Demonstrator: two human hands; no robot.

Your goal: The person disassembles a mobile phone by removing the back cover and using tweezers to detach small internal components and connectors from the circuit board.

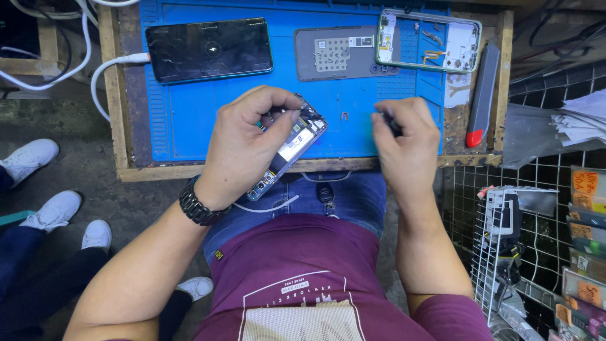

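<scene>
My left hand [243, 142] grips an opened smartphone [291, 151] with its back off, showing the battery and circuit board, held tilted over the near edge of a blue work mat [189, 113]. My right hand [407, 142] is closed around a small dark tool [391, 123], a little to the right of the phone and apart from it. A black watch sits on my left wrist.
On the mat lie a black phone [209, 49] plugged into a white cable [107, 66], a grey back cover [338, 53] and a phone frame [429, 39]. A grey and red tool [483, 95] lies at right. Wire racks [505, 246] stand right; other people's white shoes [57, 211] are left.
</scene>
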